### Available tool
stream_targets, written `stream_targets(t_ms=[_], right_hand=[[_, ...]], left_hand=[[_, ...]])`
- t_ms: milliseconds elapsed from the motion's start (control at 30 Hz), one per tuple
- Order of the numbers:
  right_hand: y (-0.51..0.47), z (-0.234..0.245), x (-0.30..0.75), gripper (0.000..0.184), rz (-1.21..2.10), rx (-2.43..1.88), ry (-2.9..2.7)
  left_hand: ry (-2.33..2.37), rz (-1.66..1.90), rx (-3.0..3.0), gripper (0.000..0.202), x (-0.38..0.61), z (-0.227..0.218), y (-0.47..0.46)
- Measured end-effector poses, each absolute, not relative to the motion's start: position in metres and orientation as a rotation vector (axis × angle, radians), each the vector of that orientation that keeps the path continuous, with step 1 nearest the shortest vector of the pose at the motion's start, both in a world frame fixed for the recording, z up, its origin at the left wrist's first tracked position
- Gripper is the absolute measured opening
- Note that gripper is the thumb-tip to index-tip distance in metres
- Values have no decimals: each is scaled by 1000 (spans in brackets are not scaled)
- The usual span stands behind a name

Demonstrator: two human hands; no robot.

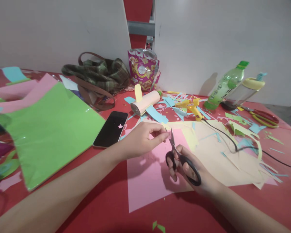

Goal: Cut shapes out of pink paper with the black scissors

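Note:
My right hand (184, 165) grips black-handled scissors (172, 144), fingers through the loops, blades parted and pointing up and away. My left hand (147, 137) is pinched at the blade tips, on what looks like a small pink piece of paper; the fingers hide most of it. Beneath both hands lies a sheet of pink paper (143, 191), overlapping a cream sheet (215, 161). Left of the left hand, a black-screened phone (109, 132) lies flat with a small pink paper star (120, 126) on it.
Behind the hands are a paper-covered tube (147, 102), a yellow glue gun (190, 106) with a trailing black cord (232, 144), and paper scraps. A green bottle (226, 85), a clear cup (244, 92) and red-and-yellow-handled scissors (265, 118) are right. Green paper (55, 129) lies left.

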State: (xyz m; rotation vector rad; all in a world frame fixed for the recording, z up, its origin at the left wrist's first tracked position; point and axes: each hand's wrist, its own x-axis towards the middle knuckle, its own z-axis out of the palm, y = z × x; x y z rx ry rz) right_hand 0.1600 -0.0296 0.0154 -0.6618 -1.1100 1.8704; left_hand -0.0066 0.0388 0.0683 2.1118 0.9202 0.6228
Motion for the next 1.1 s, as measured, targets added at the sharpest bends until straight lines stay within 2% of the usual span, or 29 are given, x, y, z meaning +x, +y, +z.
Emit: stream_targets(t_ms=[1100], right_hand=[[-31,15,161,29,1885,-762,-1161]], left_hand=[[1041,427,2095,24,-8,73,39]])
